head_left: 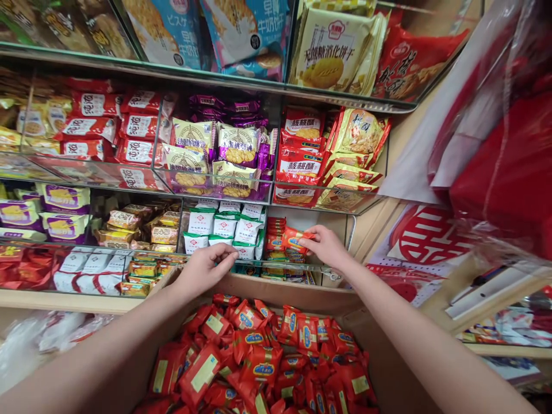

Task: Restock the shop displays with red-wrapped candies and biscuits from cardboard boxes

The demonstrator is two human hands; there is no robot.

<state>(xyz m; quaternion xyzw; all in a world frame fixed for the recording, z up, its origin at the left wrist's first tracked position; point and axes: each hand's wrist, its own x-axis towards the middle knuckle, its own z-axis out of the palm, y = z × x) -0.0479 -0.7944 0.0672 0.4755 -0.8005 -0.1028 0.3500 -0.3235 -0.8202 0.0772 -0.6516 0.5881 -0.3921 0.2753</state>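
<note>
My right hand [325, 247] pinches a small red snack packet [296, 239] at its right end. The packet is in the bottom right compartment, against a stack of like red packets [276, 227]. My left hand [210, 267] is closed, its fingers curled and thumb close to the index finger, with nothing visible in it. It lies at the shelf's front edge, before white and green packets [223, 226]. Below both hands, an open cardboard box [297, 291] holds many loose red packets [259, 362].
Glass-fronted shelves [215, 195] carry packaged biscuits in divided compartments. Clear plastic with red items [500, 149] hangs at the right. Beneath it is a red cut-out decoration [435, 233]. Plastic bags [56, 333] lie at the lower left.
</note>
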